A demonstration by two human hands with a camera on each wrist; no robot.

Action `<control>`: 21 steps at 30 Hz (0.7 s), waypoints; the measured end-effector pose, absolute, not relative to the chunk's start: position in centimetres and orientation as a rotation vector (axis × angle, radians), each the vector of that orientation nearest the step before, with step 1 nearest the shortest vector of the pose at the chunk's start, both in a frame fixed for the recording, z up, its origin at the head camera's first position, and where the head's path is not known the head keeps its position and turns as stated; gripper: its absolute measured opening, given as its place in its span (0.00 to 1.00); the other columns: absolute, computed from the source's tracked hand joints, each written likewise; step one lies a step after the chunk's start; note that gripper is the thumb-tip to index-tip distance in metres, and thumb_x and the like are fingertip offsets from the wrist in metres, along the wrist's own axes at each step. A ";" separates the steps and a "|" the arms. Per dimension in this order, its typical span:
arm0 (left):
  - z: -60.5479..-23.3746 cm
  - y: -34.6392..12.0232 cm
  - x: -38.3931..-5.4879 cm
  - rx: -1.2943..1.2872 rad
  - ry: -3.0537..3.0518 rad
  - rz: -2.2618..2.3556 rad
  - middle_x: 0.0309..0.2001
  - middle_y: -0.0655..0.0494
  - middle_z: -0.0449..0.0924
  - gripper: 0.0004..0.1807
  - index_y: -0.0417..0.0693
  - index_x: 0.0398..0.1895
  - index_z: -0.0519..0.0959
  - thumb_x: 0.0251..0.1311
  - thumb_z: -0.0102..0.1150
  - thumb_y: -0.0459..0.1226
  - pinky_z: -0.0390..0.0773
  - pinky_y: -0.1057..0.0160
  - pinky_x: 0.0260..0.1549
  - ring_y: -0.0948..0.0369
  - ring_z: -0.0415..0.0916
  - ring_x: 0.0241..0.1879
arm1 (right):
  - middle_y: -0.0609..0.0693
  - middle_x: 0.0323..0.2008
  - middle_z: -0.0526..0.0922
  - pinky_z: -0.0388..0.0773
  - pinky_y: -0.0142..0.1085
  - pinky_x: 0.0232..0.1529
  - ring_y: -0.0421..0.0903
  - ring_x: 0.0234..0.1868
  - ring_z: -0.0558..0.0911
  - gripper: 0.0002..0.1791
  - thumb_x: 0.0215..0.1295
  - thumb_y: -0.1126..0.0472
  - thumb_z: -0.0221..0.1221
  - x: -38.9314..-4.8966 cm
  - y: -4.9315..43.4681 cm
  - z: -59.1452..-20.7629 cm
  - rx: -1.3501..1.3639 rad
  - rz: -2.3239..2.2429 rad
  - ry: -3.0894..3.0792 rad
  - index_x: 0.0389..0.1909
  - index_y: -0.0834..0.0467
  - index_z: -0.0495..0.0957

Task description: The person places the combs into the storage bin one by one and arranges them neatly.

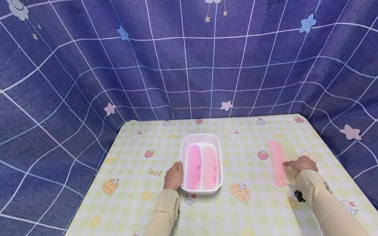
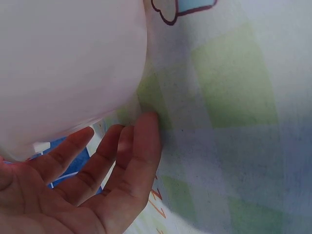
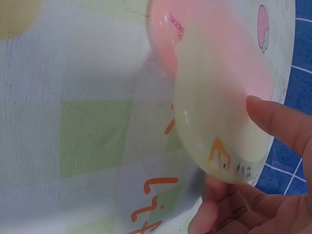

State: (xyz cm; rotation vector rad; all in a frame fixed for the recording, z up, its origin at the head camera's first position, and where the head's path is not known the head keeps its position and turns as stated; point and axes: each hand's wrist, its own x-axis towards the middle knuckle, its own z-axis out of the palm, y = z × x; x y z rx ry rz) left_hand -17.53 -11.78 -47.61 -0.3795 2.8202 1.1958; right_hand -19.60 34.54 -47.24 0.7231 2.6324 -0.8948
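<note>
Yellow comb [image 3: 209,102] was at table's [image 1: 124,209] R side, pinched betw. thumb & fingers of R hand [image 1: 304,164], which hid part of it; pink comb [image 1: 277,160] lay alongside, partly covered; 2 more combs [image 1: 193,167] sat in 1 white tub [image 1: 201,139], 4 total; L hand [image 1: 174,175] was at tub's L wall, thumb unclear, couldn't tell if gripping; 2 sleeves [image 1: 330,205] ran out of frame.
</note>
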 end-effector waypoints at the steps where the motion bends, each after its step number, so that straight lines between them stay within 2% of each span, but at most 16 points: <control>1: -47.6 -11.8 -17.5 -0.379 2.820 1.198 0.59 0.35 0.78 0.27 0.37 0.62 0.76 0.81 0.33 0.46 0.74 0.40 0.58 0.36 0.75 0.59 | 0.82 0.60 0.64 0.74 0.59 0.55 0.75 0.57 0.70 0.47 0.63 0.47 0.64 -19.6 34.5 -47.2 0.725 -0.908 2.628 0.65 0.82 0.58; 5: -47.5 -11.7 -17.5 -0.384 2.817 1.194 0.60 0.34 0.78 0.28 0.38 0.63 0.76 0.81 0.32 0.47 0.73 0.39 0.58 0.36 0.75 0.60 | 0.82 0.64 0.60 0.69 0.61 0.62 0.77 0.63 0.65 0.45 0.66 0.49 0.59 -19.4 34.4 -47.0 0.732 -0.954 2.626 0.67 0.81 0.56; 13: -47.5 -11.8 -17.5 -0.368 2.824 1.192 0.59 0.34 0.78 0.27 0.37 0.62 0.76 0.81 0.32 0.46 0.74 0.39 0.57 0.36 0.76 0.58 | 0.80 0.60 0.66 0.72 0.60 0.59 0.75 0.59 0.70 0.39 0.69 0.51 0.56 -18.9 34.5 -46.2 0.690 -0.996 2.667 0.63 0.82 0.58; 21: -47.6 -11.8 -17.5 -0.360 2.820 1.196 0.60 0.34 0.78 0.27 0.37 0.62 0.76 0.81 0.32 0.46 0.73 0.39 0.58 0.35 0.75 0.59 | 0.79 0.61 0.67 0.73 0.59 0.58 0.75 0.60 0.71 0.37 0.67 0.53 0.56 -18.9 34.6 -46.0 0.666 -1.001 2.701 0.64 0.80 0.61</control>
